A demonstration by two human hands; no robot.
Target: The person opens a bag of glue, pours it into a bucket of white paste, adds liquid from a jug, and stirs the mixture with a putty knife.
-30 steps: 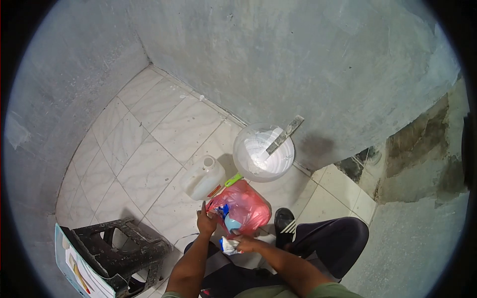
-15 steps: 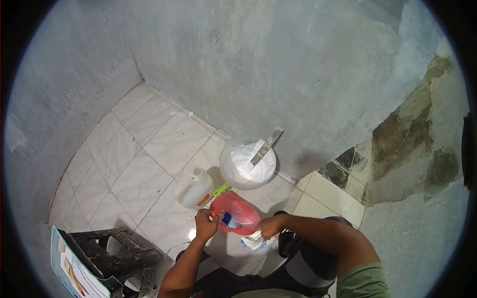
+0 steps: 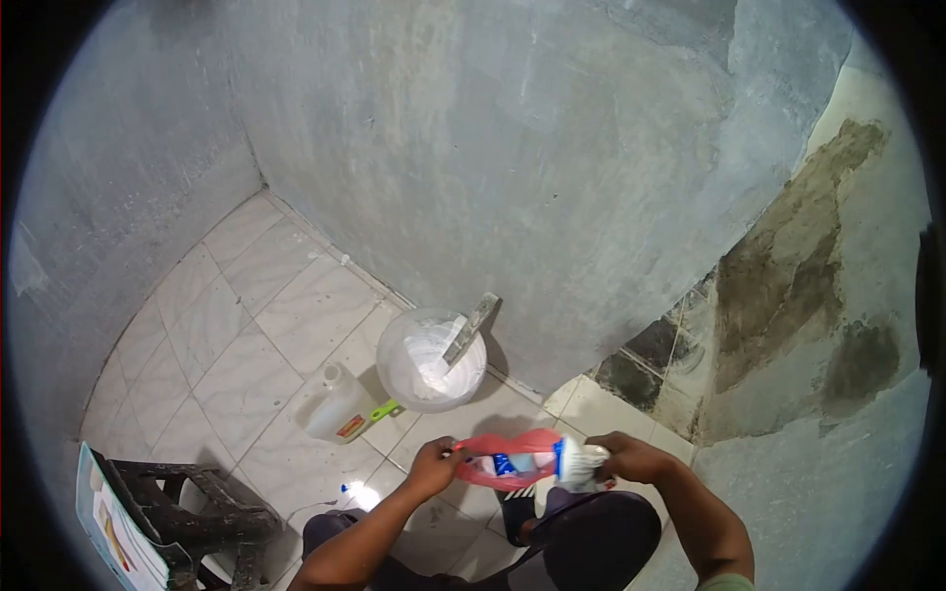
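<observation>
A thin red plastic bag (image 3: 507,443) stretches between my two hands above the floor. My left hand (image 3: 434,468) pinches the bag's left end with its fingers closed. Inside the bag, blue and white items (image 3: 503,464) show through the opening. My right hand (image 3: 629,459) is closed on a crumpled white bundle with a blue edge (image 3: 579,463) at the bag's right end; what kind of thing it is I cannot tell. Below the bag, my legs and a striped sandal (image 3: 517,507) are partly in view.
Against the wall stands a clear bucket (image 3: 404,360) of white paste with a flat scraper (image 3: 471,330) across it. Left of it are a translucent jug (image 3: 335,402) and a green handle (image 3: 384,409). A black stool (image 3: 202,512) with a light-blue-edged box (image 3: 123,527) stands at lower left.
Both hands have moved right with the bag, which is now stretched out sideways. The white bundle has come up to the bag's right end. The view has shifted too.
</observation>
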